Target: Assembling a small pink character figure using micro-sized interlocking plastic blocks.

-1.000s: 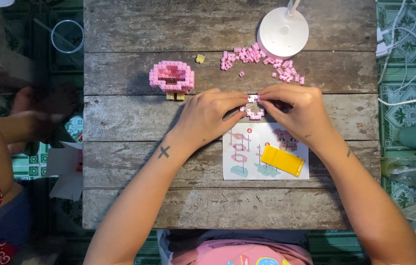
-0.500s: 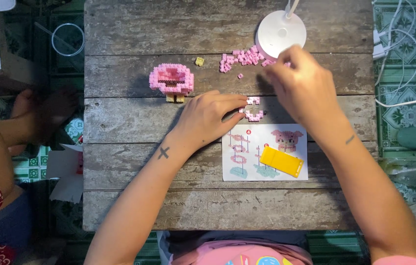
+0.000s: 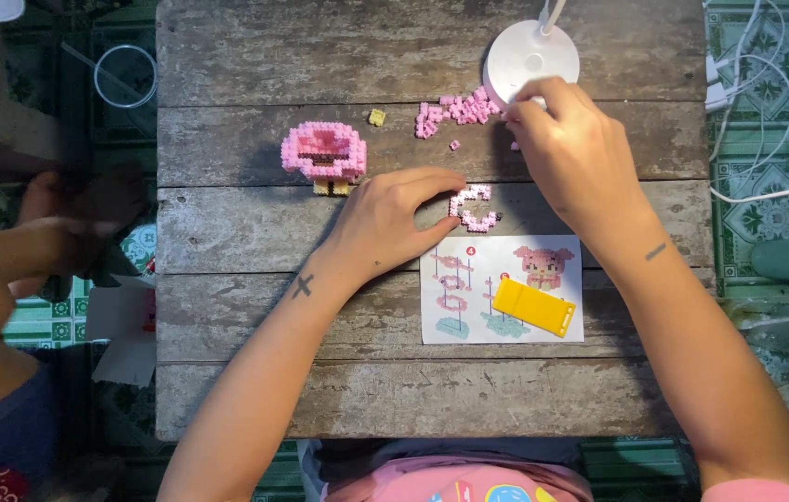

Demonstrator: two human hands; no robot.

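On a weathered wooden table (image 3: 255, 65), my left hand (image 3: 394, 218) pinches a small pink-and-white brick ring (image 3: 473, 208) between thumb and forefinger, just above an instruction sheet (image 3: 501, 288). My right hand (image 3: 571, 153) reaches up to a pile of loose pink bricks (image 3: 455, 112) beside a white round lamp base (image 3: 529, 56); its fingertips are curled among the bricks, and I cannot tell whether they hold one. A finished pink brick figure (image 3: 324, 153) stands to the left of my left hand. A yellow flat tool (image 3: 534, 307) lies on the sheet.
A single yellow brick (image 3: 377, 117) lies near the pile. White cables (image 3: 766, 139) run over the tiled floor at the right. Another person's arm and hand (image 3: 50, 232) rest left of the table, with papers (image 3: 120, 330) below them.
My right hand has left the pink ring and moved up and right to the loose brick pile. My left hand stays on the ring.
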